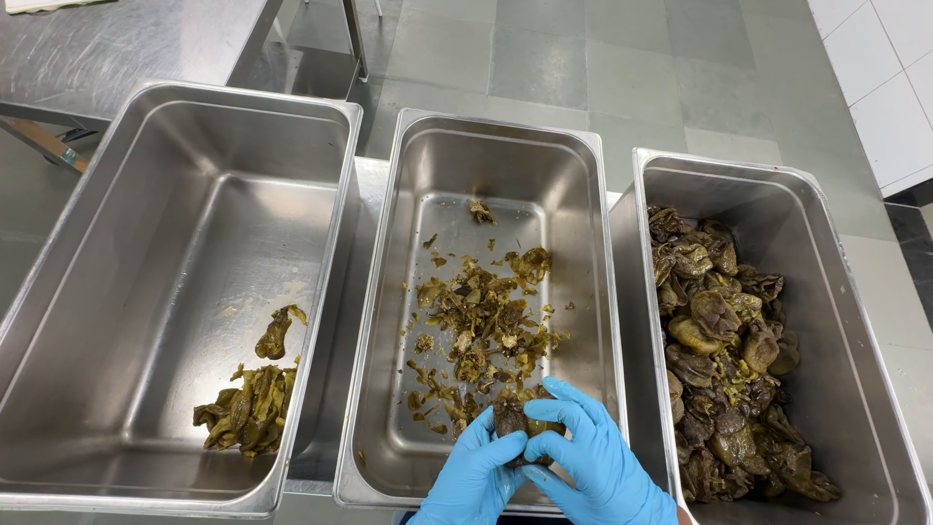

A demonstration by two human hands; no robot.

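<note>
You have three steel pans (pixel 491 136) side by side on the worktop, and two blue-gloved hands (pixel 544 467).

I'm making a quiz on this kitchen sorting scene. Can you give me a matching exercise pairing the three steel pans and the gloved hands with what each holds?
Things:
1. left stainless steel pan
2. middle stainless steel pan
3. right stainless steel pan
4. blue-gloved hands

Contents:
A. scattered skins and scraps
B. one dark piece held in the fingers
C. small heap of olive-green strips
D. full pile of dark whole pieces

Pairs: 1-C, 2-A, 3-D, 4-B
</note>
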